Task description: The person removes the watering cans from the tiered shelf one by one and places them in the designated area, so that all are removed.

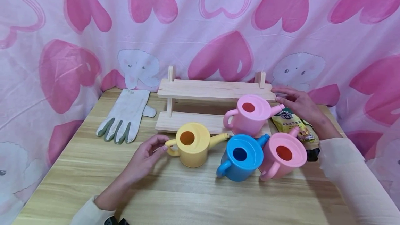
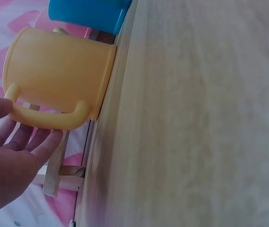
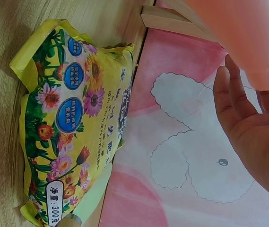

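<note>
My left hand (image 1: 147,155) holds the handle of a yellow watering can (image 1: 194,148), which stands on the table; in the left wrist view the thumb lies on the handle's upper end and the fingers reach behind it. My right hand (image 1: 300,105) is beside the spout tip of a pink watering can (image 1: 254,119), fingers extended past it; the thumb is mostly hidden in the right wrist view. That can appears to stand on the lower board of a wooden rack (image 1: 215,89). A blue watering can (image 1: 239,169) and another pink watering can (image 1: 289,162) stand close together in front.
A white glove (image 1: 126,112) with green-grey fingertips lies left of the rack. Right of the rack is a yellow flower-printed fertilizer bag (image 3: 84,118), partly under my right arm. A pink heart-patterned curtain (image 1: 218,51) hangs behind the wooden table (image 1: 193,197).
</note>
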{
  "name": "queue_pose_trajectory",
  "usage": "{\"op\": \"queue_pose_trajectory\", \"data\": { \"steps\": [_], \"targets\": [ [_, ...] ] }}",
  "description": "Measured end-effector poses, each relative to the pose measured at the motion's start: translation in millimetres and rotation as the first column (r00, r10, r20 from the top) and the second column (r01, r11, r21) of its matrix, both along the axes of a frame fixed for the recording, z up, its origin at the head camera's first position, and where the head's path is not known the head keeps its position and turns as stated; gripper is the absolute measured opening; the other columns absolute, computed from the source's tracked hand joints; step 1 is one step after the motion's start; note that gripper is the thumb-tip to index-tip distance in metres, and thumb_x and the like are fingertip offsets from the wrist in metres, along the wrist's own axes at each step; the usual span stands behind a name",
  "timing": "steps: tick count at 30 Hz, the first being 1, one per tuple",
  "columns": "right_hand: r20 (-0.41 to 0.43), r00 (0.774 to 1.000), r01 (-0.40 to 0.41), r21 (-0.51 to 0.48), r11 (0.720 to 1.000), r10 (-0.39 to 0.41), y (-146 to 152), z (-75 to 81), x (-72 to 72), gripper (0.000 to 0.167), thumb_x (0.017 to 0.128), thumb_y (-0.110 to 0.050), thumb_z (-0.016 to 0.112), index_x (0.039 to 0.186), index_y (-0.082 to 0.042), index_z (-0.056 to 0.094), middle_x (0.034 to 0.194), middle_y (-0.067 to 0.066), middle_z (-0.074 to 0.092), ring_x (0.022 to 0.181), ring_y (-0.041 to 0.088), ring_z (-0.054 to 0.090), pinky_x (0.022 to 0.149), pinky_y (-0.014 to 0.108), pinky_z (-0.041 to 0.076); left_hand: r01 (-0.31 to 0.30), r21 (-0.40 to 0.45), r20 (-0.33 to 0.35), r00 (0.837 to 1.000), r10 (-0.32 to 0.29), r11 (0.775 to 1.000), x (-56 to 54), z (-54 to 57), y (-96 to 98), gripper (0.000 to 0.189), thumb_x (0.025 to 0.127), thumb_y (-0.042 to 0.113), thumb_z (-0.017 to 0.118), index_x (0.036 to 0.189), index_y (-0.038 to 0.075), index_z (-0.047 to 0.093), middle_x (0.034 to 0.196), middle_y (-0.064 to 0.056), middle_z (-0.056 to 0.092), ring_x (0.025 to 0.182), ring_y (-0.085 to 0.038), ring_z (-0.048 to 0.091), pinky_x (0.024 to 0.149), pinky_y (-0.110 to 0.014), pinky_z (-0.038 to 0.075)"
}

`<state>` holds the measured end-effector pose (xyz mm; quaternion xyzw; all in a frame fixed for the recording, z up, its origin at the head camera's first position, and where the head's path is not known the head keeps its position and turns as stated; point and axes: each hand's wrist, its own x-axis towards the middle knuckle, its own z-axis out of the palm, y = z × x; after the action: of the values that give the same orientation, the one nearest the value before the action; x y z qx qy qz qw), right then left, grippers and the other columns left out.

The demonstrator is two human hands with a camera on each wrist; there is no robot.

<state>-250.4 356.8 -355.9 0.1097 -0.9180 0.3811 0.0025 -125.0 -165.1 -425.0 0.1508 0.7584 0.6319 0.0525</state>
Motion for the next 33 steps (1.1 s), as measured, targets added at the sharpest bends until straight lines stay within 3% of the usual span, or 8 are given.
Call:
{"op": "queue_pose_trajectory", "data": {
  "steps": [8, 12, 19, 21, 23, 27, 33],
  "targets": [
    [0.006, 1.0, 0.001, -0.005, 1.0, -0.001, -1, 0.4, 0.4, 0.052, 0.105, -0.03, 0.063, 0.153, -0.015, 0.051, 0.163, 0.011, 0.035, 0.139, 0.045, 0.042, 0.102, 0.065, 0.045, -0.011, -0.048, 0.016, 1.0, 0.012, 0.999, -2.9, 9.7, -1.7, 0.029, 0.103, 0.014, 0.064, 0.13, 0.004, 0.06, 0.129, -0.011, 0.061, 0.122, -0.028, 0.056, 0.103, -0.026, 0.049],
    [0.009, 1.0, 0.0, -0.005, 1.0, 0.0, -1, 1.0, 0.5, 0.052, 0.105, -0.03, 0.062, 0.153, -0.014, 0.05, 0.163, 0.012, 0.034, 0.14, 0.046, 0.041, 0.103, 0.065, 0.045, -0.025, -0.118, -0.02, 1.0, 0.022, 0.993, -10.2, 25.4, -1.4, 0.03, 0.104, 0.015, 0.064, 0.132, 0.006, 0.059, 0.13, -0.012, 0.061, 0.122, -0.023, 0.057, 0.101, -0.026, 0.049],
    [0.002, 1.0, -0.006, -0.006, 1.0, 0.006, -1, 1.8, 2.4, 0.052, 0.105, -0.03, 0.062, 0.153, -0.014, 0.051, 0.163, 0.011, 0.035, 0.139, 0.045, 0.042, 0.103, 0.064, 0.045, -0.005, -0.176, -0.163, 0.986, -0.024, 0.984, -25.9, 59.8, 4.9, 0.028, 0.103, 0.014, 0.065, 0.13, 0.007, 0.06, 0.125, -0.008, 0.063, 0.119, -0.022, 0.059, 0.098, -0.031, 0.053],
    [-0.005, 1.0, -0.008, -0.001, 1.0, 0.008, -2, 2.6, 3.6, 0.051, 0.104, -0.029, 0.063, 0.152, -0.015, 0.052, 0.162, 0.01, 0.036, 0.138, 0.043, 0.044, 0.102, 0.056, 0.049, 0.015, -0.192, -0.209, 0.976, -0.056, 0.981, -31.1, 68.9, 8.4, 0.028, 0.102, 0.013, 0.066, 0.129, 0.007, 0.062, 0.124, -0.005, 0.064, 0.117, -0.023, 0.06, 0.097, -0.034, 0.054],
    [-0.009, 1.0, -0.013, 0.008, 1.0, 0.013, -1, 3.0, 2.8, 0.051, 0.105, -0.029, 0.063, 0.152, -0.015, 0.052, 0.162, 0.011, 0.037, 0.138, 0.043, 0.044, 0.1, 0.039, 0.052, 0.039, -0.223, -0.251, 0.963, -0.096, 0.974, -37.3, 78.0, 12.9, 0.027, 0.101, 0.011, 0.067, 0.128, 0.006, 0.064, 0.122, -0.004, 0.065, 0.114, -0.022, 0.061, 0.095, -0.037, 0.055],
    [-0.01, 1.0, -0.02, 0.001, 1.0, 0.02, -1, 4.4, 1.6, 0.049, 0.105, -0.028, 0.062, 0.152, -0.014, 0.052, 0.161, 0.012, 0.038, 0.137, 0.043, 0.045, 0.086, 0.01, 0.045, 0.095, -0.297, -0.296, 0.937, -0.187, 0.95, -52.9, 93.5, 26.1, 0.025, 0.101, 0.01, 0.067, 0.126, 0.006, 0.066, 0.119, -0.003, 0.067, 0.109, -0.02, 0.063, 0.089, -0.039, 0.057],
    [-0.001, 1.0, -0.018, -0.013, 1.0, 0.018, -1, 2.7, -0.5, 0.049, 0.105, -0.027, 0.062, 0.152, -0.014, 0.052, 0.161, 0.012, 0.038, 0.135, 0.042, 0.047, 0.082, 0.007, 0.044, 0.171, -0.427, -0.247, 0.923, -0.296, 0.888, -75.5, 105.7, 49.6, 0.028, 0.103, 0.017, 0.065, 0.129, 0.006, 0.067, 0.122, -0.004, 0.068, 0.111, -0.02, 0.063, 0.091, -0.038, 0.056]
  ]
}}
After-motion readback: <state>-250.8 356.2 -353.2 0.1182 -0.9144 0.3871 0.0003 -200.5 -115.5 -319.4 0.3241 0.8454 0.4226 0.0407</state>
